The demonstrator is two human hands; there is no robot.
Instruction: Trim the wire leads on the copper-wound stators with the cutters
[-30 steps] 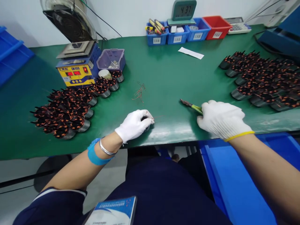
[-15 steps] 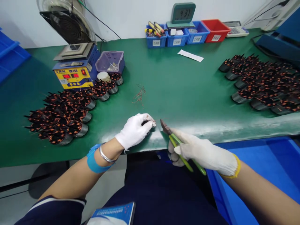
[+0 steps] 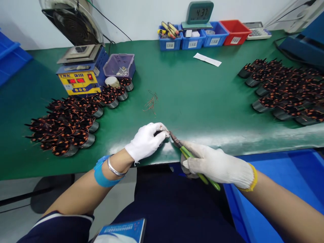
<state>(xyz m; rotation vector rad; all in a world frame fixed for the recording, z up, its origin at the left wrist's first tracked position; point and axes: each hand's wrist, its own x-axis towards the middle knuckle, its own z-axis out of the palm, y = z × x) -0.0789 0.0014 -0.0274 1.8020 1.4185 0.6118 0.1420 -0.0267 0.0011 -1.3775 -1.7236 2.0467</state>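
My right hand, in a white glove with a yellow cuff, is closed round the green handles of a pair of wire cutters. The cutters' dark jaws reach the fingertips of my left hand. That hand, gloved in white, is curled at the table's front edge round a small dark piece that its fingers mostly hide. Behind it on the green table lie loose copper wire scraps. To the left stands a group of motor stators with black tops and copper windings.
More stators crowd the table's right side. At the back left are a yellow-and-blue soldering unit and a purple bin. Blue bins, a red bin and a clock line the wall. A blue crate sits below right.
The wire cutters have moved slightly left and their jaws now meet my left fingertips. My right fingers have drawn in round the handles. My left hand has barely moved.
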